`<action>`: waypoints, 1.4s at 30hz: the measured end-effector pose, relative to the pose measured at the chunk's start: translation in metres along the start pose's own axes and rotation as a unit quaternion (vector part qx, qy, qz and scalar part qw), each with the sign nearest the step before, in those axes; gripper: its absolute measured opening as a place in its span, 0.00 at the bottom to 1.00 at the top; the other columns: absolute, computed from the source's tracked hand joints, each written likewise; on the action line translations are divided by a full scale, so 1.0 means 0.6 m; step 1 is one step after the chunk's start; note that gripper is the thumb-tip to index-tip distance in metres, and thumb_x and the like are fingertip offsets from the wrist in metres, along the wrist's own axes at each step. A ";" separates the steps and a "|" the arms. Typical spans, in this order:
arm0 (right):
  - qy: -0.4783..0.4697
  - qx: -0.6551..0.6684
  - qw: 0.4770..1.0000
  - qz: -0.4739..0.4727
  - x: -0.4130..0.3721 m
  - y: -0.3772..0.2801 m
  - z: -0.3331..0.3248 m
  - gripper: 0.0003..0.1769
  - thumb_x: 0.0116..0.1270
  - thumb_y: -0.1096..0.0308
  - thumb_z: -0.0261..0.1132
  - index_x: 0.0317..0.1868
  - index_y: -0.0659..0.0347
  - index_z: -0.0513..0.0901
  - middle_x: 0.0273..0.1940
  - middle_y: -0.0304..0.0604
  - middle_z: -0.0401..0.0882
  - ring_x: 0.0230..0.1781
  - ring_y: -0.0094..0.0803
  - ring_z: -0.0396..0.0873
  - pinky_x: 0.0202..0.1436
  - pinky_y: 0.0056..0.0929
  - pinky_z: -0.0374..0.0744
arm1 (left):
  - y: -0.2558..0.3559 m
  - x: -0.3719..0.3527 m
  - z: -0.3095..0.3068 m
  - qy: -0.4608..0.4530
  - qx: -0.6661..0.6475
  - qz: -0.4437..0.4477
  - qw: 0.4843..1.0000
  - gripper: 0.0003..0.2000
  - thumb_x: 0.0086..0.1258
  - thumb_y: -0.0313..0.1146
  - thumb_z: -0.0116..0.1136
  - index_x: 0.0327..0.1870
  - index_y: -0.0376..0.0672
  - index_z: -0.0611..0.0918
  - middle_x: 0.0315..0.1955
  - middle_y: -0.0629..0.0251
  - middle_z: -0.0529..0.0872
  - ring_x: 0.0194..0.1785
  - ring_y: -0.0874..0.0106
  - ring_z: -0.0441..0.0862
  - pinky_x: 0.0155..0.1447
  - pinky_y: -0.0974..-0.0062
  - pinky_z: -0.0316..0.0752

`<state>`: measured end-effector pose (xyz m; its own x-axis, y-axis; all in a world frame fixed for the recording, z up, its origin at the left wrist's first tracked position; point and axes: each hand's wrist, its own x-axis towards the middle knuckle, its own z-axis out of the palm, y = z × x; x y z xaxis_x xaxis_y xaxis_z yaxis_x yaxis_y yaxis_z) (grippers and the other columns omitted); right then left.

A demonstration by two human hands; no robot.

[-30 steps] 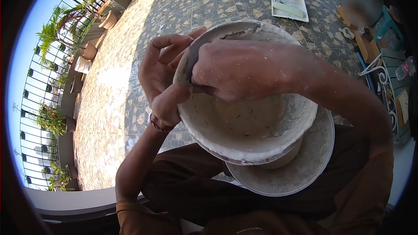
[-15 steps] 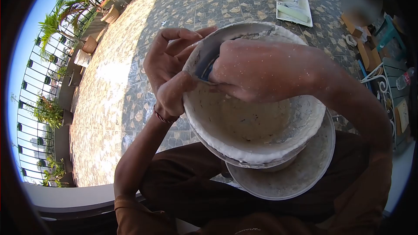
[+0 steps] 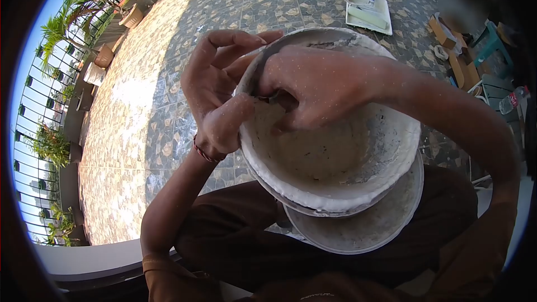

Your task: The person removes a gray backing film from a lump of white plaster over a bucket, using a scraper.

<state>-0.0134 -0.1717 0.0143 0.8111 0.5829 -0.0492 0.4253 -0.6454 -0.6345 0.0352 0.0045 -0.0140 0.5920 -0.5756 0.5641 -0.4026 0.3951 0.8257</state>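
A whitish, round tub (image 3: 330,206) with a thick, crusted white rim is tilted toward me, its inside smeared with pale residue. My left hand (image 3: 215,92) grips its left rim, thumb at the near side and fingers curved around the outside. Inside the tub, near the upper left wall, my right hand (image 3: 321,78) is curled with its thumb apart from the other fingers. Its fingertips are hidden, so what they hold cannot be made out. White specks dot the back of this hand. Under the tub is a round, grey-white disc (image 3: 369,223), lying by my legs.
On the patterned tile floor (image 3: 268,0) a white paint tray (image 3: 383,25) holds a pale roller and a blue-handled brush. To the right are cardboard boxes (image 3: 461,72), a teal stool (image 3: 495,50) and a plastic bottle (image 3: 512,100). Potted plants (image 3: 103,56) line the railing at left.
My right hand has shifted slightly left inside the tub, and its thumb has come away from the fingers. The left hand keeps its hold on the rim. The view has turned slightly.
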 end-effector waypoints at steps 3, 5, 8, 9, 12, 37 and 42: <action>0.020 0.012 0.997 -0.067 0.004 0.010 0.001 0.11 0.60 0.71 0.68 0.41 0.69 0.85 0.34 0.48 0.85 0.34 0.37 0.84 0.41 0.34 0.80 | -0.001 -0.003 -0.001 0.010 -0.011 -0.007 1.000 0.33 0.51 0.37 0.68 0.55 0.26 0.69 0.56 0.33 0.79 0.57 0.51 0.84 0.61 0.59 0.81; 0.021 0.017 0.997 -0.067 0.010 0.010 0.000 0.08 0.62 0.72 0.67 0.36 0.70 0.85 0.31 0.48 0.84 0.32 0.36 0.83 0.40 0.35 0.79 | -0.005 -0.001 -0.003 0.016 -0.033 -0.011 0.999 0.31 0.50 0.33 0.66 0.54 0.27 0.69 0.56 0.32 0.79 0.57 0.50 0.83 0.61 0.59 0.81; 0.022 0.009 0.996 -0.085 0.016 0.010 -0.009 0.07 0.63 0.72 0.66 0.36 0.69 0.85 0.30 0.49 0.84 0.32 0.35 0.83 0.40 0.35 0.78 | -0.003 0.003 -0.004 0.042 -0.035 -0.030 0.998 0.29 0.49 0.30 0.63 0.54 0.29 0.68 0.56 0.31 0.79 0.57 0.48 0.83 0.62 0.58 0.80; 0.021 0.010 0.996 -0.085 0.014 0.006 -0.012 0.07 0.63 0.72 0.66 0.36 0.69 0.85 0.30 0.49 0.84 0.32 0.35 0.83 0.40 0.35 0.78 | -0.003 0.002 -0.004 0.042 -0.035 -0.032 0.998 0.29 0.49 0.30 0.63 0.54 0.29 0.68 0.56 0.31 0.79 0.57 0.48 0.83 0.62 0.58 0.80; -0.001 -0.003 0.998 -0.067 0.007 0.000 -0.014 0.06 0.63 0.74 0.65 0.36 0.69 0.85 0.30 0.50 0.84 0.32 0.37 0.83 0.39 0.37 0.78 | -0.004 0.002 -0.006 0.035 -0.022 -0.034 0.999 0.33 0.36 0.23 0.48 0.54 0.31 0.68 0.59 0.24 0.74 0.62 0.40 0.79 0.65 0.52 0.78; 0.084 -0.251 0.959 -0.096 -0.036 0.006 0.004 0.20 0.59 0.67 0.71 0.51 0.65 0.82 0.51 0.49 0.80 0.55 0.44 0.78 0.60 0.40 0.77 | -0.007 -0.001 -0.030 -0.045 0.039 -0.053 0.997 0.37 0.50 0.42 0.63 0.62 0.30 0.72 0.62 0.45 0.76 0.63 0.56 0.78 0.68 0.58 0.71; 0.038 -0.142 0.988 -0.037 -0.001 0.009 -0.014 0.29 0.60 0.65 0.71 0.61 0.65 0.77 0.58 0.54 0.79 0.60 0.50 0.76 0.63 0.47 0.74 | 0.018 -0.029 -0.021 -0.065 0.121 -0.091 0.986 0.47 0.50 0.49 0.65 0.72 0.32 0.64 0.66 0.46 0.72 0.68 0.53 0.73 0.72 0.57 0.66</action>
<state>-0.0081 -0.1794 0.0174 0.7963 0.6025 0.0543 0.5721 -0.7208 -0.3914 0.0291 0.0277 -0.0147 0.5824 -0.7140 0.3887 -0.4612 0.1036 0.8813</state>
